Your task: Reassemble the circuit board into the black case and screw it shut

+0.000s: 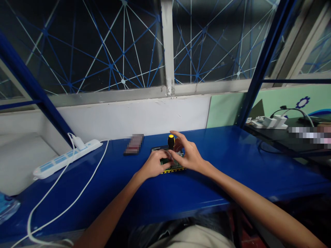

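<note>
A screwdriver (171, 139) with a black and yellow handle stands upright over a green circuit board (176, 166) on the blue table. My right hand (190, 155) is around the screwdriver, its thumb by the lower part and its index finger raised beside the handle's top. From the left, my left hand (154, 163) reaches over the board, fingers curled and thumb bent in close to the screwdriver's lower end. What lies between the left fingertips is hidden, and so is the screwdriver's tip. A yellow and black striped edge shows along the board's near side.
A phone-like dark slab (133, 144), partly blurred out, lies left of the board. Farther left, a white power strip (68, 159) trails a white cable (85, 196) across the blue table (219, 151). Blue frame posts rise at both sides. Chargers (275, 121) sit on the right-hand desk.
</note>
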{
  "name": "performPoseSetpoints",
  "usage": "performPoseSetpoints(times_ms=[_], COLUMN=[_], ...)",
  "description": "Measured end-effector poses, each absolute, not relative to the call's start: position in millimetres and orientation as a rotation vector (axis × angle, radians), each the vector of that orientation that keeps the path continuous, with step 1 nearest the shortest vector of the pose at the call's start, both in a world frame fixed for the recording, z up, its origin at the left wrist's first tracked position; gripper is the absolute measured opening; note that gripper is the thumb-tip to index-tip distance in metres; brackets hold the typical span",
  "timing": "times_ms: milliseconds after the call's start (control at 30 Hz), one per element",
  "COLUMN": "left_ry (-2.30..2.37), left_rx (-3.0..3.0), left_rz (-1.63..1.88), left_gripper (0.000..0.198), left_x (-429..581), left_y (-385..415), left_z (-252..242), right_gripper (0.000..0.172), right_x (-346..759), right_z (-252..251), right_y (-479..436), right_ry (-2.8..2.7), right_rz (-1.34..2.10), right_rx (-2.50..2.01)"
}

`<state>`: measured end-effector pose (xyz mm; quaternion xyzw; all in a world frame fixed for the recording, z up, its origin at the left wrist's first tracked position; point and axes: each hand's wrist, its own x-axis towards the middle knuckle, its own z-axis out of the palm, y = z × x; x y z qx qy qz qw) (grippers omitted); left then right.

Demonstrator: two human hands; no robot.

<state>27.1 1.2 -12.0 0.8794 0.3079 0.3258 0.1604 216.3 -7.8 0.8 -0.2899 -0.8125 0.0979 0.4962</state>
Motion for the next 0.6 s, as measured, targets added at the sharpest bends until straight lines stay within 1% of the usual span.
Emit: performPoseSetpoints(times_ms=[600], left_ry=[0.847], left_rx=[2.46], left_rz=[0.918], left_gripper=[0.007], left_x=[27.7], left_y=[-0.9], left_z=[-8.5], right_gripper=[0.069], right_x=[217.5], right_z=[-0.1], right_y=[-8.9], right_ry=[-2.017], right_rz=[0.172], right_rx=[-0.726])
